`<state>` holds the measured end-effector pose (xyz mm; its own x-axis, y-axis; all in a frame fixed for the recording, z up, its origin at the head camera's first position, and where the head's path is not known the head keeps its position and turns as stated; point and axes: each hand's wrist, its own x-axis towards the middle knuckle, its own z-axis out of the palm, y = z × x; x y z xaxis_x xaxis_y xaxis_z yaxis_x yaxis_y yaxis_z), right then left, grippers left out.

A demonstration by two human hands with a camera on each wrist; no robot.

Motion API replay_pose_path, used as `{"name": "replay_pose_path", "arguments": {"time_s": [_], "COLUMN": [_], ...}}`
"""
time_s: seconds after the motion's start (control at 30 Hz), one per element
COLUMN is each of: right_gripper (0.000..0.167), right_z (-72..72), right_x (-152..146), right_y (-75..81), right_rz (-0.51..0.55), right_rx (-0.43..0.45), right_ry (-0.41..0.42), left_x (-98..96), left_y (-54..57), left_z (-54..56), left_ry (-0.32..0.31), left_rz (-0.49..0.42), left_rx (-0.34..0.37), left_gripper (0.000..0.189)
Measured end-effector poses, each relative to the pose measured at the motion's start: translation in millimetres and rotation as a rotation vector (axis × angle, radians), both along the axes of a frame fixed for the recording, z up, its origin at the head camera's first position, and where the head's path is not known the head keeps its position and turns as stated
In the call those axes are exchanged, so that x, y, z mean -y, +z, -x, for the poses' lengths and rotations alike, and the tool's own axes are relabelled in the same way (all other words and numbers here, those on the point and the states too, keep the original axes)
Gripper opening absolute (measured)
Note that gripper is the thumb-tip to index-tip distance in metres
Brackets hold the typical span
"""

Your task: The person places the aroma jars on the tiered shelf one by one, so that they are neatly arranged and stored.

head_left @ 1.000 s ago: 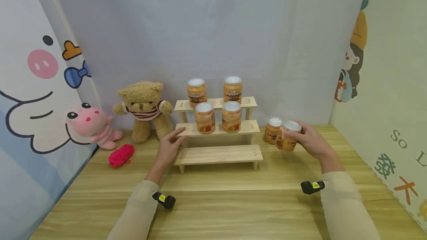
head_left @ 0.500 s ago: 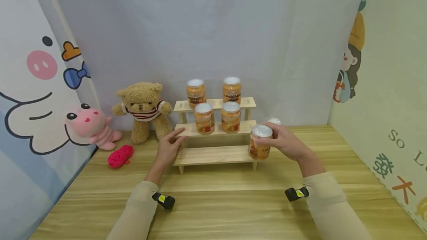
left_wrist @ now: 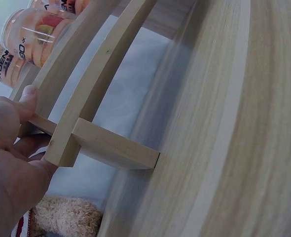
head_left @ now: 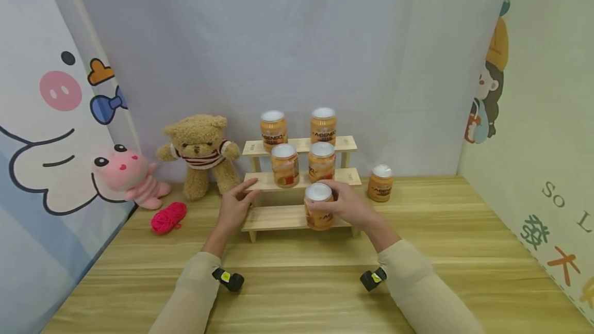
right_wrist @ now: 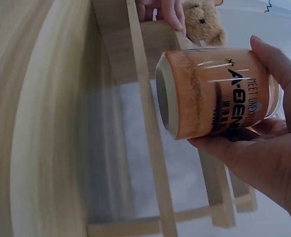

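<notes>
My right hand (head_left: 353,209) grips an orange canned-fruit jar (head_left: 317,219) with a silver lid, thumb and fingers around its sides. This jar is upright over the right part of the lowest step of a three-tier wooden display stand (head_left: 276,215). In the right wrist view its base shows just above the step's board (right_wrist: 149,111). My left hand (head_left: 234,206) holds the stand's left end at the middle step, thumb on the board and fingers around its side, as the left wrist view shows. Two jars (head_left: 285,169) stand on the middle step, and two more (head_left: 274,130) on the top one.
Another orange jar (head_left: 380,184) stands on the wooden table (head_left: 297,293), right of the stand. To the left are a teddy bear (head_left: 197,153), a pink plush toy (head_left: 127,171) and a bundle of red yarn (head_left: 168,218). A pale curtain (head_left: 297,40) hangs behind.
My right hand has carried the jar leftward from beside the other table jar to over the lowest step. The left hand has stayed on the stand's left end.
</notes>
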<state>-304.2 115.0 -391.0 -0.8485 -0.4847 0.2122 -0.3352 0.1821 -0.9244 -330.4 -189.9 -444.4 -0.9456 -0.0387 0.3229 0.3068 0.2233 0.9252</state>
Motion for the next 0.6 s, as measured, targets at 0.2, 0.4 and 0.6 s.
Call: {"name": "replay_pose_path", "arguments": {"time_s": [0.2, 0.4, 0.6], "right_gripper": [0.049, 0.05, 0.055], "right_z": [3.8, 8.7, 10.5], "right_x": [26, 44, 57], "right_y": [-3.0, -5.0, -8.6], "right_rz": [0.008, 0.013, 0.031], "right_rx": [0.025, 0.041, 0.079], "right_ry": [0.017, 0.035, 0.041], "left_x": [0.2, -0.2, 0.7], "left_y": [-0.1, 1.1, 0.0], "left_z": [0.9, 0.7, 0.4], "left_ry": [-0.01, -0.009, -0.002], "left_rz": [0.001, -0.013, -0.01], "left_rx": [-0.005, -0.014, -0.011], "left_gripper": [0.038, 0.037, 0.037]}}
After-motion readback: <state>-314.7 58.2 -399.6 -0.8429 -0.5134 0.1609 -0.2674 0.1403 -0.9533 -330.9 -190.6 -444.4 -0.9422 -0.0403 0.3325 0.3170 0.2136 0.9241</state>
